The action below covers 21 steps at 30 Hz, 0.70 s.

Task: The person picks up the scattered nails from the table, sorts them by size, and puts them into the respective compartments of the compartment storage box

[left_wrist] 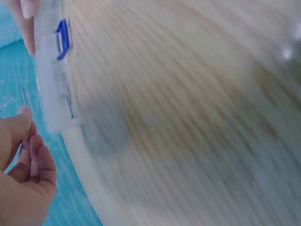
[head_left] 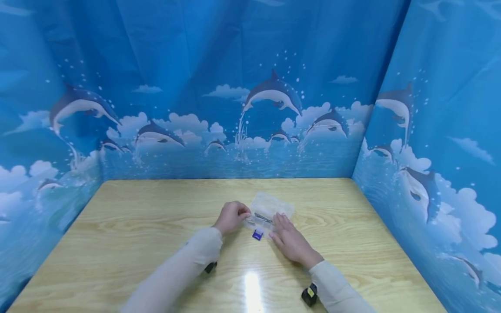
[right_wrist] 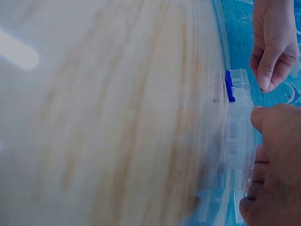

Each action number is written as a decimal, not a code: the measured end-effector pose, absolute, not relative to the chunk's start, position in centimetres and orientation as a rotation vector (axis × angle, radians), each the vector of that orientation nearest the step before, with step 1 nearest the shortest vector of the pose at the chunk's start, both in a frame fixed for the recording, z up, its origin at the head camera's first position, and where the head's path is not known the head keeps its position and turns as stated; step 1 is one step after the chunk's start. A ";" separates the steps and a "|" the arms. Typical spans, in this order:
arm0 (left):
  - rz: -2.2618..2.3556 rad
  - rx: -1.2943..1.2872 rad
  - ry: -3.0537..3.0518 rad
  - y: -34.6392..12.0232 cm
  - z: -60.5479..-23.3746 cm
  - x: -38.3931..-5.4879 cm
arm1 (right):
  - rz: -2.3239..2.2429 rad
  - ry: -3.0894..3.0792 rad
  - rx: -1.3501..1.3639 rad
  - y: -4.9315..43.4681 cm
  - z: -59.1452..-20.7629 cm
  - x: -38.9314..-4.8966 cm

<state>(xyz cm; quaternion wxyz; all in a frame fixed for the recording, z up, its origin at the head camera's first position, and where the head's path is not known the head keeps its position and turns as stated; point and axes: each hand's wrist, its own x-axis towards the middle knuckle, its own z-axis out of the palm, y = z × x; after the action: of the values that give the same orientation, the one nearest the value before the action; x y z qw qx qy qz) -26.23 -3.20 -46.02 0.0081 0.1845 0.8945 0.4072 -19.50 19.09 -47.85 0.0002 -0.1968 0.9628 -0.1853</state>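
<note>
A clear plastic compartment box point(right_wrist: 240, 136) lies on the table with its see-through lid point(head_left: 270, 203) laid back. Its blue latch point(head_left: 257, 234) is on the near side. Long, thin metal pieces point(head_left: 263, 217) lie inside, and one looks like a nail point(left_wrist: 69, 101). Over the box's left end, my left hand point(head_left: 232, 216) pinches a thin metal pin point(left_wrist: 24, 96) between thumb and forefinger, its tip pointing up in the left wrist view. My right hand point(head_left: 292, 241) holds the right end of the box, thumb at the near edge and fingers toward the lid. Its fingertips are partly hidden.
The wood-grain table point(head_left: 137, 217) carries the box near its far side. A blue dolphin-print curtain point(head_left: 219, 121) hangs along the back and sides. Dark wrist devices point(head_left: 309, 295) sit under both sleeves, and light glares off the table's front.
</note>
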 end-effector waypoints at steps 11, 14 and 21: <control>1.174 0.607 2.869 -2.0 -46.9 -25.9 | -0.571 3.016 -0.609 19.2 -48.0 -19.8; 1.166 0.610 2.881 -1.9 -47.0 -25.9 | -0.569 3.019 -0.611 19.2 -47.9 -19.8; 1.160 0.586 2.894 -1.9 -47.1 -25.9 | -0.568 3.012 -0.606 19.2 -47.9 -19.7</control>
<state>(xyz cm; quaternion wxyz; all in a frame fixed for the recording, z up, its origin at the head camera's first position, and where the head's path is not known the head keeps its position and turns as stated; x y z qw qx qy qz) -25.87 -1.86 -47.09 -0.0154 0.1847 0.9122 0.3655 -19.75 19.23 -47.91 0.0088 -0.1941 0.9640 -0.1817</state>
